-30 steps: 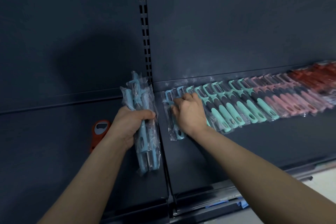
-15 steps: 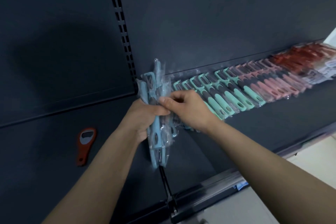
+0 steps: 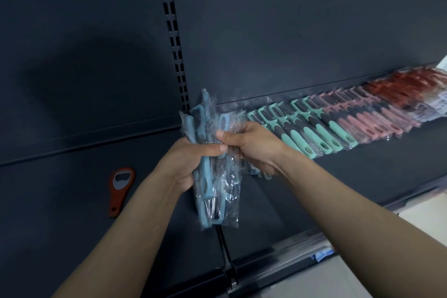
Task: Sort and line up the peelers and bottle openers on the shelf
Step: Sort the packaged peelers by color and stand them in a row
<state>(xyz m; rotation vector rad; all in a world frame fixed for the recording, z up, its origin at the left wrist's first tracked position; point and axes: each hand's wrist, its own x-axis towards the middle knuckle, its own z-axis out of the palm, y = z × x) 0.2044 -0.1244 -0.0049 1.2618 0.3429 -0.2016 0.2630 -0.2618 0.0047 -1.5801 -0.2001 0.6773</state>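
Note:
My left hand point(image 3: 191, 164) grips a bundle of blue peelers point(image 3: 212, 191) in clear plastic sleeves, held upright above the shelf seam. My right hand point(image 3: 251, 145) pinches one sleeved blue peeler point(image 3: 223, 124) at the right side of that bundle. On the right shelf lies a slanted row of mint green peelers point(image 3: 314, 133), then pink peelers point(image 3: 372, 116), then red ones point(image 3: 406, 87) at the far end. An orange bottle opener point(image 3: 120, 189) lies alone on the left shelf.
The dark shelf point(image 3: 314, 189) has a slotted upright point(image 3: 174, 38) in its back wall above the seam between two panels. A price rail point(image 3: 278, 259) runs along the front edge. Light floor point(image 3: 362, 273) shows at the lower right.
My right hand left the row on the shelf and came to the bundle in my left hand, pinching a peeler there. The view shifted, so the row sits further right.

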